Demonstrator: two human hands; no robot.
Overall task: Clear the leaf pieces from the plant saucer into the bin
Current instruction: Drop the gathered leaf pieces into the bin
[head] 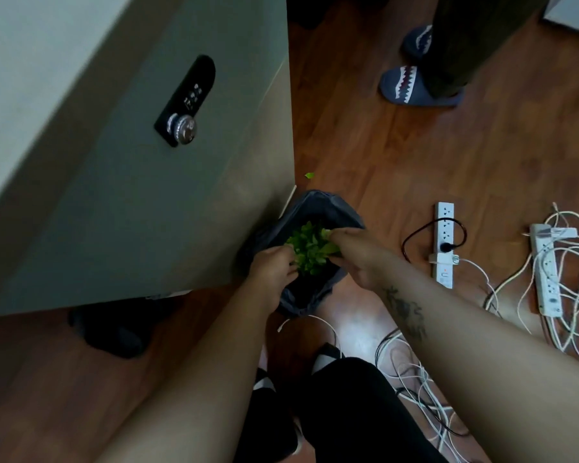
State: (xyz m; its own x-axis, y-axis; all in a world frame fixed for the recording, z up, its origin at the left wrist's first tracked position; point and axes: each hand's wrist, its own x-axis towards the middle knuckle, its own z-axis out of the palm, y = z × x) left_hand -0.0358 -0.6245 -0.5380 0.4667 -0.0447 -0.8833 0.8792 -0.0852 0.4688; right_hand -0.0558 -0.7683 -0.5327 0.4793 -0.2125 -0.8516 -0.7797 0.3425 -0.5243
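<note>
**Operator A:** Status of the load. We have the leaf pieces [310, 250] bunched between both hands, directly over the mouth of the bin [325, 208], which is lined with a dark bag and stands on the wooden floor [381, 155] against the corner of the grey cabinet [147, 195]. The plant saucer is not in view.

**Operator B:** Grip state?

**Operator A:** The left hand [273, 267] closes on the near-left side of the bunch, fingers curled into the leaves. The right hand [355, 252] presses in from the right, fingertips buried at the top of the bunch. We read both as holding the leaves together; neither is spread wide.

**Operator B:** The controlling relation for the next move?

**Operator A:** The bunch sits between the two hands, and the bin opening lies straight below and slightly beyond it. The bunch has no marked long axis. The left hand is the nearer one to the cabinet side of the rim; the right hand covers the open-floor side. In our judgement, release calls only for parting the hands.

**Operator B:** Hazards?

**Operator A:** One stray leaf piece [309, 175] already lies on the floor beyond the bin. We also note power strips [444, 245] and white cables [549, 279] to the right, well apart from the bin.
</note>
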